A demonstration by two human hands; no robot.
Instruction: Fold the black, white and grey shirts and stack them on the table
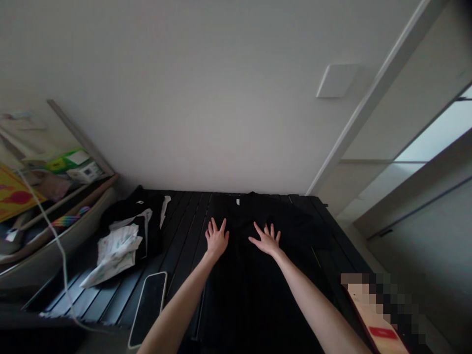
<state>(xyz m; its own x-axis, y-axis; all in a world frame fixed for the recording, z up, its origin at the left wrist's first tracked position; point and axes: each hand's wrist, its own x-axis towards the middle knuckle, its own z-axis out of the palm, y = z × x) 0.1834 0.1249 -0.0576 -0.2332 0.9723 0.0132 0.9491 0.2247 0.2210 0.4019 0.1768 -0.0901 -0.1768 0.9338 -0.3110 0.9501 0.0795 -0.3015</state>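
from my end i watch a black cloth garment (254,295) lying spread over a black slatted table (184,211), its small white rectangular tag (238,202) near the far edge, by the pale plain wall (221,108). my left hand (217,238) is palm down at the garment's left side, fingers fanned apart and pinching nothing. my right hand (267,239) is over its upper middle, also palm down with fingers splayed; i can't tell how hard either one presses. the two hands are apart, with dark fabric between them. left of my left forearm i have a dark-screened phone with a pale rim (148,309); farther left, a crumpled white printed wrapper (117,253) lies against a bunched black cloth bundle (152,238). a thin white cable (62,248) hangs in front of the table's left end.
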